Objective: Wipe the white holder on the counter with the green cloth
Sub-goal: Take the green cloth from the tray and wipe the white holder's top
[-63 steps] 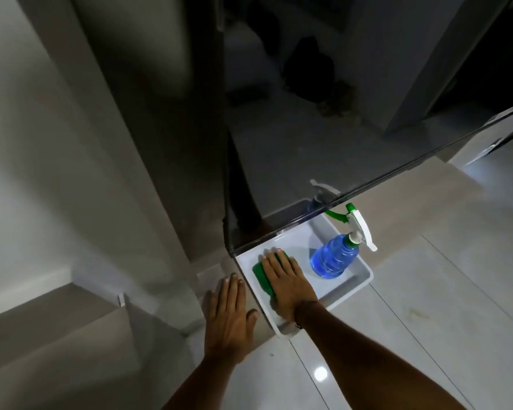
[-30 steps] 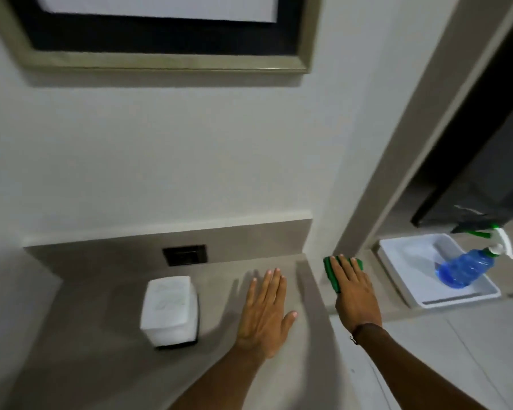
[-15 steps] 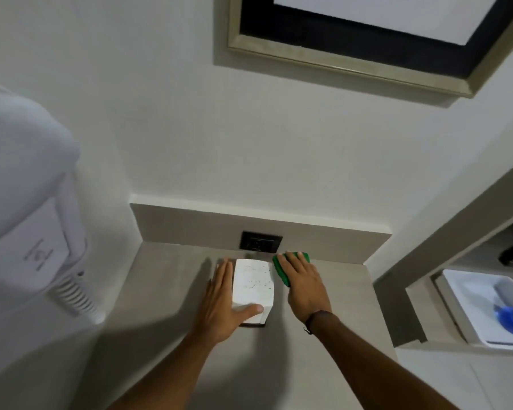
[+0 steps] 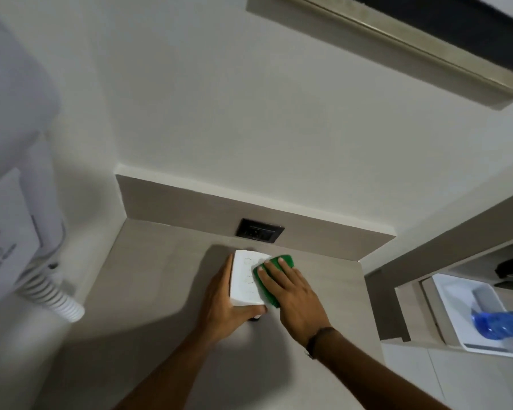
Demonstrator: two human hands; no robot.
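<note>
The white holder (image 4: 245, 279) is a small box standing on the grey counter (image 4: 160, 291) near the back wall. My left hand (image 4: 222, 303) grips its left side, with the thumb under its near edge. The green cloth (image 4: 283, 261) lies pressed flat against the holder's top right part under my right hand (image 4: 290, 291), whose fingers are spread over it. Most of the cloth is hidden by the fingers.
A black wall socket (image 4: 259, 233) sits just behind the holder. A white wall-mounted hair dryer with a coiled cord (image 4: 51, 294) hangs at the left. At the right, a white tray (image 4: 456, 321) holds a blue spray bottle (image 4: 498, 322). A framed picture (image 4: 397, 39) hangs above.
My right hand has slid the green cloth from the counter beside the holder onto the holder's top. My left hand keeps its grip. The view has moved closer.
</note>
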